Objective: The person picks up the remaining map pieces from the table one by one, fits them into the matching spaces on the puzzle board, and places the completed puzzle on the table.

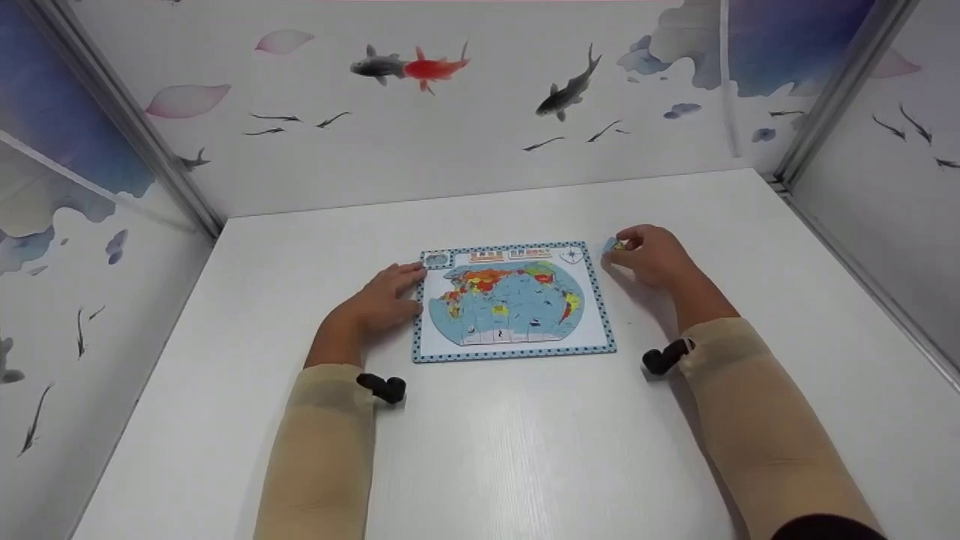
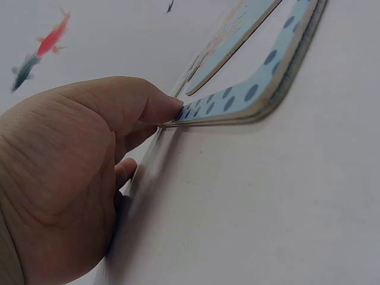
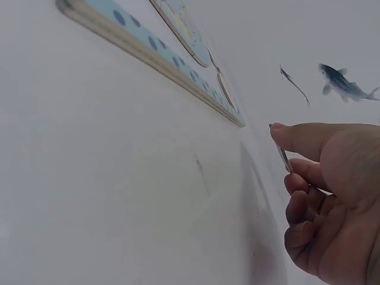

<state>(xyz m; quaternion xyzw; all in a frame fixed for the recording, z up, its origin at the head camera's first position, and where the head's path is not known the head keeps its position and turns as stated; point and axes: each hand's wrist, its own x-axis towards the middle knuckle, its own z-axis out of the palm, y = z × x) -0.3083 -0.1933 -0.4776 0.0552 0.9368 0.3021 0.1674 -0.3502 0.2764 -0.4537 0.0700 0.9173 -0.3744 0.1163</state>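
Note:
A world-map jigsaw puzzle (image 1: 517, 349) with a dotted blue border lies flat on the table. Its map is mostly filled with coloured pieces, and white backing shows at the map's upper left. My left hand (image 1: 384, 298) rests at the board's left edge, with the thumb (image 2: 160, 107) touching the dotted border. To the right of the board, my right hand (image 1: 651, 253) pinches a small puzzle piece (image 1: 610, 245) between thumb and fingers. The right wrist view shows this piece (image 3: 282, 149) edge-on, apart from the board; the fingers cover part of it.
The white table (image 1: 480, 450) meets a wall (image 1: 487, 150) with painted fish at the back. Side panels (image 1: 90, 300) stand to the left and right. Small black devices (image 1: 382, 388) sit at both sleeve cuffs.

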